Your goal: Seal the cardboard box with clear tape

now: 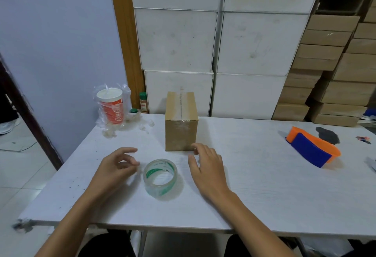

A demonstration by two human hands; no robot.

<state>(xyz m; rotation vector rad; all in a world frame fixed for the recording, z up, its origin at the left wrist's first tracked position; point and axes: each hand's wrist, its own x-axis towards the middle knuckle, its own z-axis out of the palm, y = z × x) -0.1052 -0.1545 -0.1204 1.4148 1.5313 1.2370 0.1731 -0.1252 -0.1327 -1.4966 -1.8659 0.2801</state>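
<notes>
A small brown cardboard box [181, 122] stands on the white table [244, 185], its flaps down and a shiny strip of clear tape running along the top seam and down the front face. A roll of clear tape [160, 177] with a green-printed core lies flat in front of it. My left hand [116, 168] hovers just left of the roll, fingers loosely curled and empty. My right hand [205, 165] rests to the right of the roll, fingers spread, fingertips close to the box's lower right corner.
A red paper cup in a plastic bag [112, 107] and crumpled tape scraps [142, 123] sit at the back left. An orange and blue tape dispenser [311, 150] lies at the right. Stacked white boxes [213, 43] and brown cartons [335, 73] stand behind the table.
</notes>
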